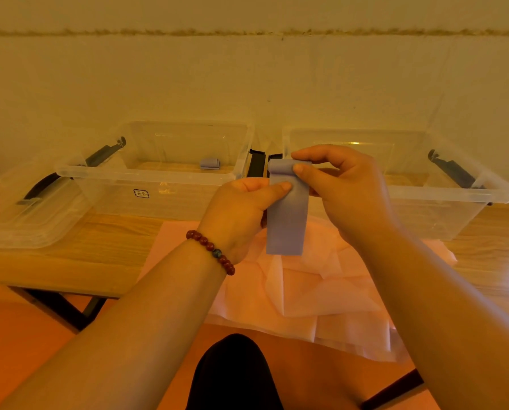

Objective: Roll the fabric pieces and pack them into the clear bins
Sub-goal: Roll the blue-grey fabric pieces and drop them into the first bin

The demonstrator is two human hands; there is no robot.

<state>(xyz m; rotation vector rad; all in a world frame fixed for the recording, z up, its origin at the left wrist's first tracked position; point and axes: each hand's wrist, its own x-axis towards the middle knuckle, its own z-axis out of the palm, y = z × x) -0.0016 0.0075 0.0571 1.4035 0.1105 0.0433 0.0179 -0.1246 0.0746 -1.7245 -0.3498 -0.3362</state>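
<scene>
Above a wooden table [70, 261], the left hand [241, 208] and right hand [342, 187] pinch a blue fabric strip [287, 214], its top curled over. One rolled piece [209, 163] lies in the left clear bin [146, 173]; pink fabric [306, 291] is spread below.

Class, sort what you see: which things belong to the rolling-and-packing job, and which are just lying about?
Job: blue strip, pinched by left hand and right hand; rolled piece in left bin; right bin; pink fabric.
Lying about: lid; bracelet, merely worn.
</scene>
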